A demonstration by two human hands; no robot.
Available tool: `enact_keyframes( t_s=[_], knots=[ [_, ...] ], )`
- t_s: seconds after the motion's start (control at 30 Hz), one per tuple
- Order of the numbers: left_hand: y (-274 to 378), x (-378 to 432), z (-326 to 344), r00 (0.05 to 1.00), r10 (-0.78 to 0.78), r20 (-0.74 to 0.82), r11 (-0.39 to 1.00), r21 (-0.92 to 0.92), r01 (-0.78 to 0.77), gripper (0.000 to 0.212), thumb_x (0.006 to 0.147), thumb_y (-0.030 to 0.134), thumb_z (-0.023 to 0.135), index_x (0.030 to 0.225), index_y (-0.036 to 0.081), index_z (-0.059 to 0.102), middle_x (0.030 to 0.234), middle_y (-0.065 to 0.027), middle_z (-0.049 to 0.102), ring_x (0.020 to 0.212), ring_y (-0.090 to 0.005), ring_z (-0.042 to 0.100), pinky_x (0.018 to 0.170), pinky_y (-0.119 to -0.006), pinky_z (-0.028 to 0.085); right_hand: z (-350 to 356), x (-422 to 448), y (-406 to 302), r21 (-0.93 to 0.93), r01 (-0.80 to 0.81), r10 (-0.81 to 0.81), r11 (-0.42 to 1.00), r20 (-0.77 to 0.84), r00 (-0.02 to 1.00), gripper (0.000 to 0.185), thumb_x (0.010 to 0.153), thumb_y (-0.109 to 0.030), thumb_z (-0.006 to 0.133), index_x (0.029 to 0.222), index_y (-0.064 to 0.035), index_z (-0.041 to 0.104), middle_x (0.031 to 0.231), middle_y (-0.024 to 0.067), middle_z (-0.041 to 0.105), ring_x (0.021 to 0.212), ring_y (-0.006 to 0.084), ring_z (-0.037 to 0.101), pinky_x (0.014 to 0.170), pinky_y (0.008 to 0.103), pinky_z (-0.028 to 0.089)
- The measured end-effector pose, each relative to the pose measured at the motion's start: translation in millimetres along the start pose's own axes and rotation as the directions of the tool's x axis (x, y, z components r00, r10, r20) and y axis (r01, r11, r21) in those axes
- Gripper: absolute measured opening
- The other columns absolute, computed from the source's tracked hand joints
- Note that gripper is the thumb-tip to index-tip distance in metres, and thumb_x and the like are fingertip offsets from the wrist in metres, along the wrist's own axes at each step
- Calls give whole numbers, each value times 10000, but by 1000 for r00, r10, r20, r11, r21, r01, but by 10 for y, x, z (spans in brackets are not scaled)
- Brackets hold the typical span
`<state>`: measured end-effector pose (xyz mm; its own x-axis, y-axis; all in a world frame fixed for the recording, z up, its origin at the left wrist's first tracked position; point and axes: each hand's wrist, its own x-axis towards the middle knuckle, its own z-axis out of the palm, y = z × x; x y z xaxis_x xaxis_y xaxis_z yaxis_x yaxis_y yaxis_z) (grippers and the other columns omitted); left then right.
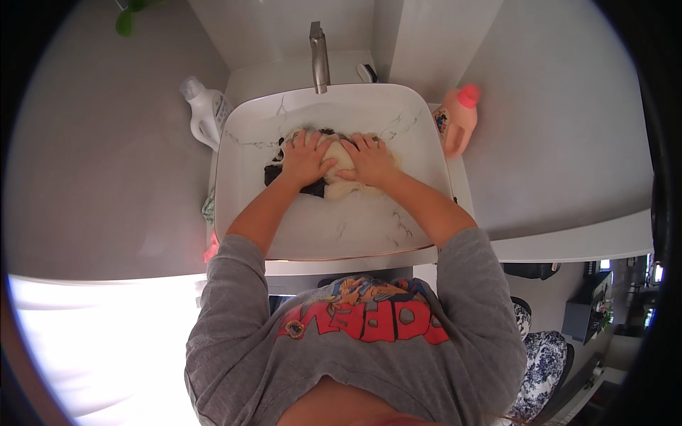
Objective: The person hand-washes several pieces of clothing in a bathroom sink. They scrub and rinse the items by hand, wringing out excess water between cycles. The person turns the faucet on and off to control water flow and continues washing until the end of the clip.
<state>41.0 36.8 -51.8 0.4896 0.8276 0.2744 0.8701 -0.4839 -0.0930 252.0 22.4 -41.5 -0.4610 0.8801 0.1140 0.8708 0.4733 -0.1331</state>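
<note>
Wet cream-coloured cloth lies bunched in the middle of a white, marble-veined washbasin. Darker black fabric shows beneath it, mostly at the left. My left hand rests palm down on the left part of the bundle, fingers spread and pointing away from me. Flat on the cream cloth to the right is my right hand, its fingers also apart. The two thumbs point towards each other with pale cloth between them. Neither hand visibly grips the fabric, and the cloth under both palms is hidden.
A metal faucet overhangs the basin's far rim. White bottle stands left of the basin, a peach bottle with a pink cap right. A small black-and-white object lies behind. Grey walls flank both sides.
</note>
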Motion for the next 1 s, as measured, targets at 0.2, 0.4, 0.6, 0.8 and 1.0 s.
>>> enact_keyframes(
  t_s=[0.2,0.4,0.6,0.8,1.0],
  knots=[
    [-75,137,88,986,78,-149,997,-16,-81,429,815,412,621,1113,108,568,1149,-61,532,1103,-318,483,817,-459,443,144,177,78,-35,84,-90,996,-246,965,560,726,-508,669,1142,-149,561,1030,70,556,1000,247,529,756,427,429],
    [-170,312,100,996,82,-40,994,-69,-84,341,810,384,630,950,80,569,1005,-73,577,1002,-272,531,769,-375,491,221,337,145,-70,129,-146,989,-381,913,410,748,-484,662,946,-128,608,790,66,588,747,229,604,594,374,467],
    [-236,447,109,998,28,50,986,-168,-19,317,834,365,608,924,66,556,933,-82,586,931,-270,555,764,-368,497,246,419,118,-65,23,-45,998,-346,937,414,753,-506,642,917,-127,616,769,59,592,719,215,615,543,369,477],
    [-190,303,49,993,49,-105,973,-219,-71,432,872,422,559,1167,106,551,1192,-107,546,1058,-289,531,896,-386,454,173,392,109,-64,40,-56,997,-271,961,556,740,-550,647,1101,-133,576,948,73,603,948,238,596,788,445,475],
    [-423,-199,-355,988,-93,122,986,151,74,722,874,516,522,1468,207,252,1522,-105,229,1410,-281,192,1101,-580,124,-259,182,-40,-50,-335,336,941,28,941,873,764,-617,612,1465,-269,226,1426,133,360,1357,306,287,1006,626,272]
  ],
)
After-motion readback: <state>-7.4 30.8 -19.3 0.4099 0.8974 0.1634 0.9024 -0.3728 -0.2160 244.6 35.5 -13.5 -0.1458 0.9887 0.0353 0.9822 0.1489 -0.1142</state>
